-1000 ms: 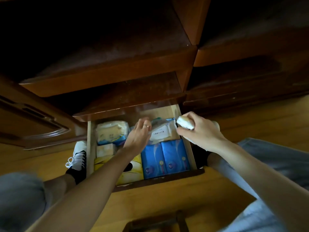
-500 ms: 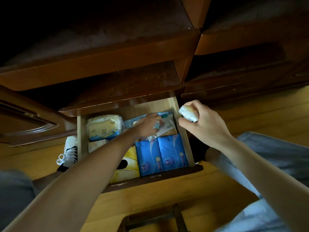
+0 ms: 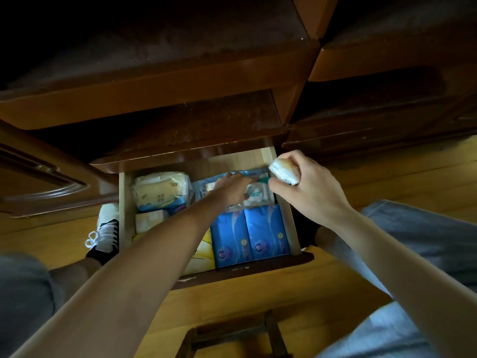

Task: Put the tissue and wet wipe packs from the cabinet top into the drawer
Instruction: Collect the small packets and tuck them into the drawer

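Note:
The wooden drawer (image 3: 287,202) stands pulled out below the cabinet. Inside lie two blue tissue packs (image 3: 249,232) at the front right, a yellow pack (image 3: 200,257) under my forearm, and a large yellow-and-white wipe pack (image 3: 160,189) at the back left. My left hand (image 3: 229,188) reaches deep into the back right and presses flat on a white wet wipe pack (image 3: 258,196). My right hand (image 3: 307,192) hovers over the drawer's right edge, shut on a small white tissue pack (image 3: 284,170).
The dark cabinet top (image 3: 160,58) overhangs the drawer. An open cabinet door (image 3: 44,171) juts out at the left. My white shoe (image 3: 107,231) stands beside the drawer on the wooden floor. A dark stool frame (image 3: 232,334) sits near the bottom edge.
My left hand has pushed further into the drawer's back right corner, onto the wet wipe pack. My right hand stays beside the drawer with the small pack.

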A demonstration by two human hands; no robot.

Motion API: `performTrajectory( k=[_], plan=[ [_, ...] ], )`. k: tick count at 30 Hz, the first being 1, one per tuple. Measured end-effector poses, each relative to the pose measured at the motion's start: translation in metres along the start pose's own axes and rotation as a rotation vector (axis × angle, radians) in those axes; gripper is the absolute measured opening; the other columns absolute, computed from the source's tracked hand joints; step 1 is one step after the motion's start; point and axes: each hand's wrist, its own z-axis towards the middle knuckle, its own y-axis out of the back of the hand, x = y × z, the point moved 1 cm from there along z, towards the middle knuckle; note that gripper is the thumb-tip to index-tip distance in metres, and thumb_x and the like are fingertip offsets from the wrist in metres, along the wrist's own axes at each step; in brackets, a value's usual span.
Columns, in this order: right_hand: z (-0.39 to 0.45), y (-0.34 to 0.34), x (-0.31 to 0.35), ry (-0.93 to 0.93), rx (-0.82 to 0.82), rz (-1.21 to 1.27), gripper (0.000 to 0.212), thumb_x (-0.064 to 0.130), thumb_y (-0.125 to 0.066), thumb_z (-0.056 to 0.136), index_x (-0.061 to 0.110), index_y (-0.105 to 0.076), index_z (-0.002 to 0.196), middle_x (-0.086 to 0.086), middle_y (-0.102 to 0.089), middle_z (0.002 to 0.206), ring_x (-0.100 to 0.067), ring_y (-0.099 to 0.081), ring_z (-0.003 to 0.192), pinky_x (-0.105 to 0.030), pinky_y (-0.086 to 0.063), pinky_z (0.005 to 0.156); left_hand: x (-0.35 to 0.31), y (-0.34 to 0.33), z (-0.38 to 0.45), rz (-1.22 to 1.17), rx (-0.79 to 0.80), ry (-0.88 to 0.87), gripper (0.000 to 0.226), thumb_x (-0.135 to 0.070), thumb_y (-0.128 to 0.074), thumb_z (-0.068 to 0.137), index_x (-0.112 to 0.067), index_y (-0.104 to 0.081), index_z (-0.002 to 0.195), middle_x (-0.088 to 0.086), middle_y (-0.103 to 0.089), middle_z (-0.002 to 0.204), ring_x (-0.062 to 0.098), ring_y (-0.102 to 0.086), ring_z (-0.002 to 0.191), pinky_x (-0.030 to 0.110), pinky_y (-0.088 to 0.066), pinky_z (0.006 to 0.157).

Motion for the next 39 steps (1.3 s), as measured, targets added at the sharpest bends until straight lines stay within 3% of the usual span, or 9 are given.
performTrajectory(
  k=[6, 14, 19, 22, 24, 27, 31, 33, 39],
  plan=[
    [0.001, 0.0, -0.006, -0.043, 0.016, -0.004, 0.043, 0.052, -0.069, 0.084, 0.036, -0.056, 0.122, 0.007, -0.064, 0.112, -0.016, -0.062, 0.097, -0.039, -0.055, 0.078, -0.005, -0.007, -0.002, -0.277, -0.093, 0.144, 0.068, -0.053, -0.065, 0.09, -0.03, -0.042, 0.15, 0.008, -0.059, 0.14, 0.03, -0.061, 0.118, 0.046, -0.047, 0.102],
    [0.005, -0.004, -0.006, -0.029, 0.038, -0.046, 0.046, 0.056, -0.068, 0.083, 0.037, -0.055, 0.122, 0.007, -0.064, 0.111, -0.015, -0.061, 0.096, -0.035, -0.053, 0.075, -0.012, -0.016, -0.003, -0.08, -0.139, 0.176, 0.062, -0.044, -0.069, 0.09, -0.027, -0.049, 0.146, 0.008, -0.059, 0.138, 0.029, -0.052, 0.128, 0.042, -0.037, 0.107],
    [0.012, -0.009, 0.006, -0.113, 0.009, -0.034, 0.049, 0.068, -0.059, 0.076, 0.044, -0.052, 0.118, 0.014, -0.065, 0.107, -0.012, -0.059, 0.091, -0.022, -0.038, 0.062, -0.018, 0.004, -0.024, -0.196, -0.198, 0.087, 0.064, -0.046, -0.061, 0.096, -0.027, -0.039, 0.153, 0.005, -0.035, 0.16, 0.027, -0.026, 0.15, 0.05, -0.016, 0.123],
    [0.005, -0.016, 0.026, -0.033, 0.002, 0.027, 0.049, 0.073, -0.059, 0.076, 0.047, -0.05, 0.117, 0.016, -0.064, 0.109, -0.011, -0.06, 0.095, -0.027, -0.046, 0.067, -0.016, 0.043, -0.07, -0.693, -0.355, 0.17, 0.047, -0.043, -0.056, 0.099, -0.019, -0.057, 0.14, 0.003, -0.06, 0.142, 0.027, -0.051, 0.134, 0.036, -0.047, 0.102],
    [0.004, -0.02, 0.034, 0.028, 0.001, 0.129, 0.047, 0.073, -0.062, 0.079, 0.046, -0.051, 0.115, 0.017, -0.063, 0.111, -0.009, -0.062, 0.102, -0.036, -0.055, 0.082, -0.02, 0.058, -0.102, -1.409, -0.089, 0.373, 0.058, -0.061, -0.054, 0.095, -0.014, -0.065, 0.128, 0.005, -0.074, 0.119, 0.03, -0.066, 0.112, 0.03, -0.059, 0.075],
    [-0.007, -0.023, 0.067, 0.176, -0.001, 0.207, 0.046, 0.076, -0.06, 0.084, 0.048, -0.051, 0.12, 0.02, -0.06, 0.119, -0.006, -0.06, 0.11, -0.038, -0.054, 0.091, -0.026, 0.073, -0.163, -2.026, 0.403, 0.166, 0.083, -0.076, -0.049, 0.091, -0.009, -0.062, 0.137, 0.019, -0.063, 0.136, 0.043, -0.059, 0.125, 0.053, -0.044, 0.11],
    [-0.027, -0.036, 0.105, 0.377, 0.084, 0.176, 0.05, 0.075, -0.053, 0.091, 0.049, -0.047, 0.134, 0.023, -0.057, 0.123, 0.0, -0.055, 0.115, -0.034, -0.052, 0.093, -0.037, 0.093, -0.198, -2.227, 0.319, -0.076, 0.074, -0.069, -0.033, 0.101, -0.011, -0.049, 0.145, 0.019, -0.057, 0.14, 0.037, -0.056, 0.128, 0.052, -0.045, 0.107],
    [-0.033, -0.038, 0.112, 0.374, 0.126, 0.215, 0.047, 0.072, -0.049, 0.095, 0.051, -0.045, 0.137, 0.02, -0.059, 0.128, -0.001, -0.058, 0.116, -0.036, -0.054, 0.094, -0.038, 0.101, -0.209, -2.235, 0.255, -0.045, 0.072, -0.066, -0.03, 0.103, -0.01, -0.055, 0.14, 0.018, -0.062, 0.135, 0.034, -0.061, 0.123, 0.049, -0.05, 0.101],
    [-0.041, -0.024, 0.137, 0.217, 0.228, 0.632, 0.046, 0.058, -0.045, 0.102, 0.05, -0.04, 0.148, 0.011, -0.062, 0.133, -0.013, -0.068, 0.114, -0.043, -0.059, 0.096, -0.025, 0.122, -0.237, -2.233, 0.075, 0.041, 0.067, -0.064, -0.041, 0.098, -0.014, -0.065, 0.136, 0.018, -0.059, 0.142, 0.034, -0.059, 0.128, 0.054, -0.041, 0.113]
  ],
)
